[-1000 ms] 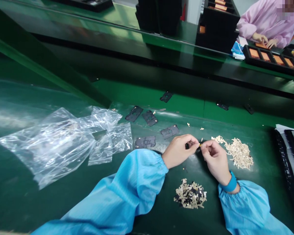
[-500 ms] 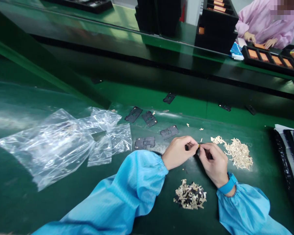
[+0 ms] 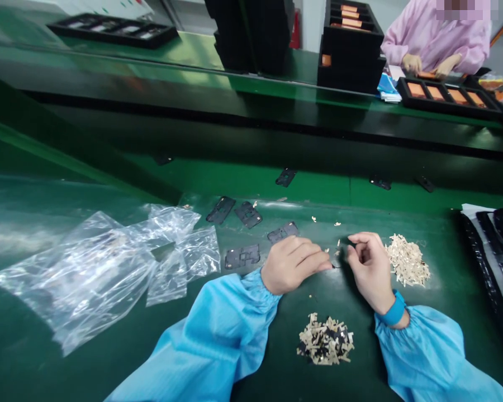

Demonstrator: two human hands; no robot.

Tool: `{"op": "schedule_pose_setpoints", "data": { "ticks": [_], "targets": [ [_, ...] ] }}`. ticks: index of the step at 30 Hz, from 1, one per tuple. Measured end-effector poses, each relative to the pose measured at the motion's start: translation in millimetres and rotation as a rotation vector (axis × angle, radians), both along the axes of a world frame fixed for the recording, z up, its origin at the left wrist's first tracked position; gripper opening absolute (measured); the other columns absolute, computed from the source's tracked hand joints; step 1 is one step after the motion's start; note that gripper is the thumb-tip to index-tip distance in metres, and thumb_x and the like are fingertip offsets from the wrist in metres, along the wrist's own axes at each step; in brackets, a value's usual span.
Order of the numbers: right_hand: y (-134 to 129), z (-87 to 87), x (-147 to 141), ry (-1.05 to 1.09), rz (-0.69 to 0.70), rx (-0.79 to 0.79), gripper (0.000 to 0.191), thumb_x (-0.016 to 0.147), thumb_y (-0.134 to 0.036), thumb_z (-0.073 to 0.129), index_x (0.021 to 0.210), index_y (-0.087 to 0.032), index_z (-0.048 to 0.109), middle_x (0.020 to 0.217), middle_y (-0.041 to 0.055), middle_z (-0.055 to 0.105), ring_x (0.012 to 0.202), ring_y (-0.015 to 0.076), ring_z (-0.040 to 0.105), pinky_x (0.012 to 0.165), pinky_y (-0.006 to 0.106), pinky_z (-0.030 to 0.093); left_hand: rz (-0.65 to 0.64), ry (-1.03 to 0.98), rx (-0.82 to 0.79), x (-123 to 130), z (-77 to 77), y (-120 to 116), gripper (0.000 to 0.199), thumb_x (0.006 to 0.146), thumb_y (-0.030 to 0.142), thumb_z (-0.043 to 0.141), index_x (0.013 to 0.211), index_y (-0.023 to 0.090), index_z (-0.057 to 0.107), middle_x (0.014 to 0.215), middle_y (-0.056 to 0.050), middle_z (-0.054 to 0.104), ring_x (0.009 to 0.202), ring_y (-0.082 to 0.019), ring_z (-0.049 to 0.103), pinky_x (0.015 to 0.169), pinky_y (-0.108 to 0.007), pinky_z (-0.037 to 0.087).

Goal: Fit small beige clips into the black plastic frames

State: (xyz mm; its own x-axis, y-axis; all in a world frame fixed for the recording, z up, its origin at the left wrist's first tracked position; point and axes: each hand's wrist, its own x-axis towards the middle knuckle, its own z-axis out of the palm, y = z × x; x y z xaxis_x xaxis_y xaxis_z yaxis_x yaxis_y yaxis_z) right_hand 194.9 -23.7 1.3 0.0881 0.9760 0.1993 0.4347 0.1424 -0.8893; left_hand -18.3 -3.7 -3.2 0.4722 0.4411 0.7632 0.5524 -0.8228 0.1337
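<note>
My left hand (image 3: 295,265) is closed over the green table, its fingers pressed together around something small and dark that I cannot make out. Facing it, my right hand (image 3: 369,268) is curled, with a small dark piece (image 3: 351,241) between thumb and forefinger. A gap lies between the two hands, where a few tiny pale parts (image 3: 338,243) rest. Right beside my right hand is a heap of pale small parts (image 3: 408,259). Nearer to me sits a mixed heap of pale and black parts (image 3: 326,340).
Flat black plates (image 3: 242,256) lie left of my hands. Clear plastic bags (image 3: 104,273) spread over the left side, and black wrapped items (image 3: 497,262) stand at the right edge. Behind a raised ledge, a person in pink (image 3: 440,33) works by a black tray (image 3: 448,99).
My hands have moved apart; before, their fingertips met at a small piece. The pale parts beside my right hand look less spread out to the left. The view has shifted slightly.
</note>
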Motion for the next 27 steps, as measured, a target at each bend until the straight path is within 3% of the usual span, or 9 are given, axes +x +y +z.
{"op": "schedule_pose_setpoints", "data": {
  "ticks": [2, 5, 7, 9, 15, 20, 24, 27],
  "targets": [
    [0, 7.1, 0, 0.129, 0.169, -0.158, 0.013, 0.093, -0.033, 0.065, 0.093, -0.020, 0.066, 0.080, 0.0014, 0.060, 0.063, 0.0137, 0.050, 0.058, 0.028, 0.041, -0.020, -0.025, 0.027, -2, -3.1, 1, 0.016, 0.092, 0.038, 0.071, 0.100, 0.025, 0.069, 0.080, 0.000, 0.072, 0.081, -0.016, 0.067, 0.072, -0.028, 0.051],
    [-1, 14.4, 1, 0.398, 0.496, -0.540, 0.028, 0.090, -0.046, 0.070, 0.083, -0.020, 0.063, 0.063, -0.0044, 0.052, 0.052, 0.0100, 0.041, 0.048, 0.024, 0.033, -0.051, -0.083, -0.024, -4, -9.3, 1, 0.021, 0.092, 0.046, 0.069, 0.100, 0.027, 0.069, 0.080, -0.001, 0.072, 0.082, -0.017, 0.066, 0.076, -0.029, 0.051],
    [-1, 14.8, 2, 0.572, 0.609, -0.704, 0.033, 0.086, -0.049, 0.074, 0.081, -0.019, 0.062, 0.059, -0.0072, 0.048, 0.047, 0.0073, 0.034, 0.045, 0.022, 0.026, -0.070, -0.095, -0.053, -5, -11.8, 2, 0.024, 0.090, 0.048, 0.069, 0.100, 0.027, 0.069, 0.081, 0.000, 0.072, 0.082, -0.016, 0.066, 0.077, -0.030, 0.050],
    [-2, 13.1, 2, 0.705, 0.646, -0.769, 0.033, 0.084, -0.047, 0.077, 0.080, -0.018, 0.062, 0.058, -0.0079, 0.047, 0.047, 0.0061, 0.032, 0.044, 0.021, 0.024, -0.077, -0.084, -0.048, -4, -12.1, 2, 0.024, 0.090, 0.049, 0.070, 0.100, 0.026, 0.068, 0.081, 0.000, 0.072, 0.083, -0.016, 0.066, 0.076, -0.030, 0.049],
    [-2, 11.6, 4, 0.822, 0.698, -0.836, 0.030, 0.082, -0.040, 0.080, 0.082, -0.016, 0.063, 0.058, -0.0071, 0.050, 0.047, 0.0055, 0.034, 0.044, 0.021, 0.023, -0.070, -0.046, 0.024, -2, -9.3, 1, 0.024, 0.095, 0.047, 0.064, 0.101, 0.024, 0.065, 0.081, -0.001, 0.072, 0.080, -0.016, 0.066, 0.074, -0.030, 0.049],
    [0, 10.7, 5, 0.813, 0.705, -0.828, 0.031, 0.079, -0.040, 0.083, 0.079, -0.016, 0.063, 0.054, -0.0082, 0.047, 0.045, 0.0058, 0.031, 0.044, 0.021, 0.022, -0.105, -0.029, -0.070, -3, -9.2, 1, 0.027, 0.092, 0.048, 0.068, 0.104, 0.025, 0.066, 0.084, -0.002, 0.073, 0.083, -0.018, 0.067, 0.075, -0.030, 0.048],
    [0, 4.3, 1, 0.826, 0.551, -0.686, 0.033, 0.079, -0.043, 0.083, 0.076, -0.017, 0.063, 0.057, -0.0069, 0.050, 0.045, 0.0056, 0.032, 0.045, 0.022, 0.022, 0.042, 0.079, -0.253, -5, -1.9, 22, 0.015, 0.101, 0.034, 0.057, 0.102, 0.022, 0.066, 0.092, -0.004, 0.074, 0.088, -0.018, 0.067, 0.082, -0.031, 0.049],
    [-2, -2.1, -2, 0.776, 0.514, -0.626, 0.034, 0.082, -0.047, 0.080, 0.079, -0.016, 0.068, 0.067, -0.0023, 0.058, 0.047, 0.0063, 0.037, 0.045, 0.023, 0.025, 0.274, 0.115, -0.381, -4, 7.6, 56, 0.021, 0.103, 0.028, 0.049, 0.110, 0.019, 0.066, 0.105, -0.009, 0.073, 0.098, -0.022, 0.066, 0.090, -0.034, 0.050]
  ]
}}
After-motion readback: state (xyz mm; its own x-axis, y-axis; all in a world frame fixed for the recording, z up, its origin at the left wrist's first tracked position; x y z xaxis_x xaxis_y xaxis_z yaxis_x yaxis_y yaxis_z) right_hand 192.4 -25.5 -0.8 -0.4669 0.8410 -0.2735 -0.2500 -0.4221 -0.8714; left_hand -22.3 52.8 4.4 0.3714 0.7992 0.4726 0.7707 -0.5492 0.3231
